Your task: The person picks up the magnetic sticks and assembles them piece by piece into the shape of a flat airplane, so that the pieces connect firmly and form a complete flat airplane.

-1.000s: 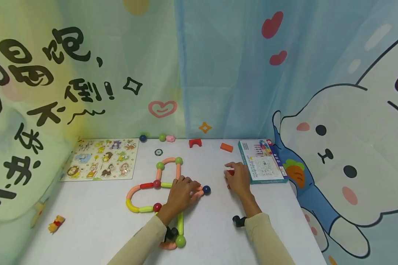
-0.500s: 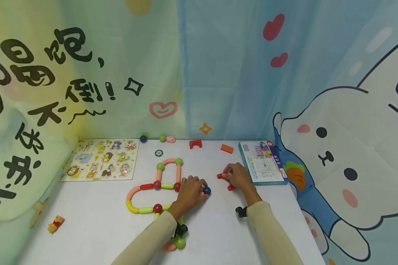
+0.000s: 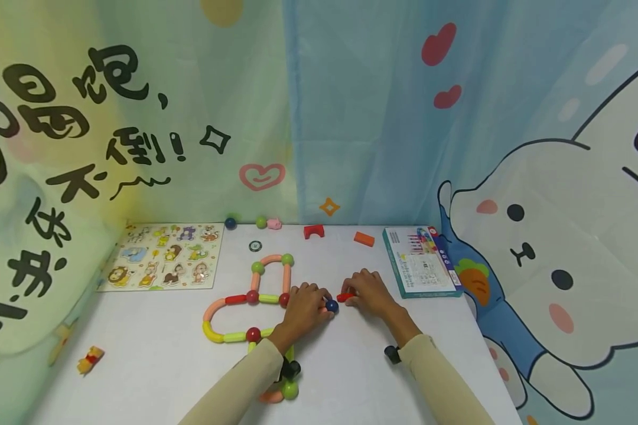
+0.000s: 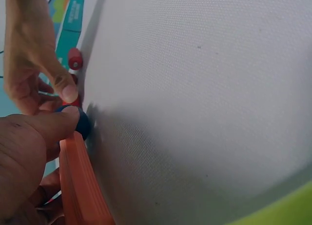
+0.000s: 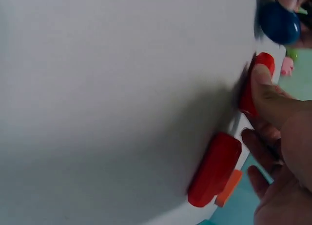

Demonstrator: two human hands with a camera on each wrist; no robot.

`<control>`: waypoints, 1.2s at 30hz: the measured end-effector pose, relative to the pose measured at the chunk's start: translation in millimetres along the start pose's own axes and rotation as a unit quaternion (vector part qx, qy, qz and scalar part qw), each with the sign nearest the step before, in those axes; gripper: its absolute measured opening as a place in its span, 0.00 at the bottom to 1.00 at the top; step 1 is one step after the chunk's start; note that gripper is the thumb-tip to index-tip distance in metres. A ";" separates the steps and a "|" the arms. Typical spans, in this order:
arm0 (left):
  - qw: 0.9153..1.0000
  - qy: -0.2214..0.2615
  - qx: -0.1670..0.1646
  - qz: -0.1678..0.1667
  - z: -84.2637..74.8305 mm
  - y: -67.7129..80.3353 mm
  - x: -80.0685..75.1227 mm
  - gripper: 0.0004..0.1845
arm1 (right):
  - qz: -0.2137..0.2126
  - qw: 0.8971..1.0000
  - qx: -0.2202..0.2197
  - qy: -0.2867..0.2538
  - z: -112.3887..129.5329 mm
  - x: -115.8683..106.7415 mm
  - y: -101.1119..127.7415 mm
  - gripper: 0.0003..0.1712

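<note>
My left hand [image 3: 305,310] pinches a dark blue ball [image 3: 332,306], its thumb on the ball in the left wrist view. A salmon-orange rod [image 4: 80,181] runs from the ball back under that hand. Between thumb and fingers, my right hand [image 3: 371,294] pinches a short red rod [image 3: 344,297] lying close to the ball's right side; in the right wrist view a small gap separates them. A second red rod [image 5: 215,171] lies on the table beside the right hand. Left of the hands, a flat figure of rods and balls includes a red ball [image 3: 252,334], partly covered by the left forearm.
At the back stand a red arch block [image 3: 313,231], an orange block [image 3: 364,238], a green ball [image 3: 261,222] and another blue ball [image 3: 230,224]. An animal picture board [image 3: 162,257] lies back left, a toy box [image 3: 422,261] back right, a bear figurine [image 3: 90,360] front left.
My right hand has picked out one red rod from the right and brought it leftward to the blue ball. The left hand shifted right earlier, then stayed at the ball.
</note>
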State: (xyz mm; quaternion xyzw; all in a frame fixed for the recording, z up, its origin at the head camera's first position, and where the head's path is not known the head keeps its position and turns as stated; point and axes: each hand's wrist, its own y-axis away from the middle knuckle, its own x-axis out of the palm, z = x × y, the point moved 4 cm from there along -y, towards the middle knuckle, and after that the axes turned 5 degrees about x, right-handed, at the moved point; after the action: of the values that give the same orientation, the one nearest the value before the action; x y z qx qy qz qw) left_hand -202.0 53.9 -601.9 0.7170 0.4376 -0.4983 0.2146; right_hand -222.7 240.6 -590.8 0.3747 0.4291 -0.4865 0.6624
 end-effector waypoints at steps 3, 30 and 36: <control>1.000 -0.002 0.001 -0.001 0.5 0.1 1.1 0.24 | -0.006 1.000 -0.013 0.003 5.4 1.9 4.6 0.13; 1.000 0.013 -0.023 -0.009 7.3 -1.6 -1.1 0.23 | 0.008 0.985 0.149 -0.091 -41.2 -10.9 8.9 0.08; 0.999 0.024 -0.022 -0.013 8.2 -2.1 0.4 0.22 | -0.026 0.992 0.118 -0.030 -22.2 -5.1 15.2 0.10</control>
State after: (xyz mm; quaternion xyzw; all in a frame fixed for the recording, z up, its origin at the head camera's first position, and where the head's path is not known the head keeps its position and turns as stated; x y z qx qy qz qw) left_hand -208.1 49.1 -605.4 0.7181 0.4631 -0.4738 0.2131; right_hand -213.4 266.2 -592.6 0.4242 0.3586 -0.5620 0.6129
